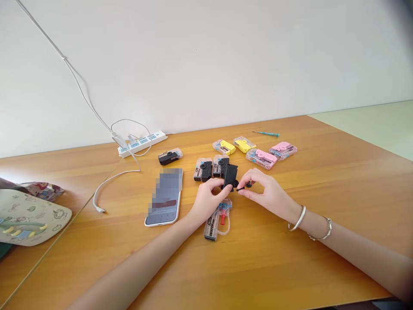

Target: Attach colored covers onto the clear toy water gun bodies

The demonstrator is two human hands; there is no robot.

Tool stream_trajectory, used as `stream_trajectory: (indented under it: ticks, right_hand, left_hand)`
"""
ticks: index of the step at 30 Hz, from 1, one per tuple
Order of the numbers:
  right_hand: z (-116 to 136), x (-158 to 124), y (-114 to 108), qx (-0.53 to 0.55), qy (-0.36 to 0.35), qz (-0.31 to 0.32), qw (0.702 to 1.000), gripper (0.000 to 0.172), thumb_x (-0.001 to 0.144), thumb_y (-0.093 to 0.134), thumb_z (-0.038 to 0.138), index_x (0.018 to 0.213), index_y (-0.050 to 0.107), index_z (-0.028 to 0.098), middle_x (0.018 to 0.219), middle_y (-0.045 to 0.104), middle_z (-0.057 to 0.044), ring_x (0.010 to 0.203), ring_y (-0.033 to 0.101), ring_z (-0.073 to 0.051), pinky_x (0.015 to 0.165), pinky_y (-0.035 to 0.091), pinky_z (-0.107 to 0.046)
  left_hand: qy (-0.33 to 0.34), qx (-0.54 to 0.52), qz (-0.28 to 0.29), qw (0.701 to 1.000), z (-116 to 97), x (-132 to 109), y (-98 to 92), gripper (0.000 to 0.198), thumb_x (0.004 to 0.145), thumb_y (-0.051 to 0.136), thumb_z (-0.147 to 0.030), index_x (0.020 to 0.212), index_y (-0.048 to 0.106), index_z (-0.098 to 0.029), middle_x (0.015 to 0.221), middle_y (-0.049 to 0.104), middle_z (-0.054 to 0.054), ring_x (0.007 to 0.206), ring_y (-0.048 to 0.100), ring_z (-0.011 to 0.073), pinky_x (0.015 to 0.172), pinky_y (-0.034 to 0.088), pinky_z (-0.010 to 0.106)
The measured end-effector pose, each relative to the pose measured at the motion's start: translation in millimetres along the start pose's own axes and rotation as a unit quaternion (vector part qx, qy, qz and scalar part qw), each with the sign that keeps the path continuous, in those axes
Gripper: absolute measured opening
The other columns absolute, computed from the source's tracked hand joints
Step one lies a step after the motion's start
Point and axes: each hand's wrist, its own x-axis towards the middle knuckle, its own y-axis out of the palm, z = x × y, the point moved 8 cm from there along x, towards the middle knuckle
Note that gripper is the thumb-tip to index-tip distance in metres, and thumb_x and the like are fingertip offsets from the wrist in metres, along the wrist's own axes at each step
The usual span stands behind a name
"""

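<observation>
Left hand (209, 200) clenched round black plastic toy body (230, 176), held just above wooden table (322, 185). Right hand (266, 193) pinching 1 small black pin (240, 188), tip just beside body. Relative to body: 1 round black part (248, 184) just right; 3 clear packs with black parts (202, 169) left; 2 yellow packs (244, 144) and 2 pink packs (261, 158) behind; 1 clear pack with red part (217, 224) in front; 1 phone (164, 198) left; 1 screwdriver (265, 133) far behind.

The word "WATER" runs in bold dark letters along the label of the clear plastic pack (210, 228) with a red part inside, after a shorter word, perhaps "Mini". Labels on the clear pack of pink parts (261, 159) are too small to read.
</observation>
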Motion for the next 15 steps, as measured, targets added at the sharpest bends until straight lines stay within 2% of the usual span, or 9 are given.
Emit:
stream_trajectory:
  ticks: [5,15]
  right_hand:
    - [-3.1,-1.3,3.4,0.029,0.014,-0.019,0.999,0.002,0.079,0.059,0.022,0.078,0.059,0.021,0.075,0.06,-0.001,0.07,0.055,-0.015,0.064,0.047,-0.029]
    - [-12.6,-4.3,3.9,0.061,0.062,-0.047,0.995,0.007,0.079,0.058,0.024,0.082,0.053,0.021,0.072,0.057,0.002,0.067,0.055,-0.013,0.063,0.046,-0.028]
  left_hand:
    - [0.049,0.016,0.025,0.998,-9.0,-1.9,3.3,0.022,0.081,0.054,-0.032,0.067,0.063,-0.018,0.073,0.064,0.002,0.075,0.054,0.0174,0.07,0.04,0.026]
    - [0.024,0.031,0.045,0.998,-7.7,-2.3,6.3,0.02,0.079,0.056,-0.034,0.069,0.065,-0.019,0.073,0.065,0.002,0.073,0.055,0.0184,0.067,0.039,0.027]
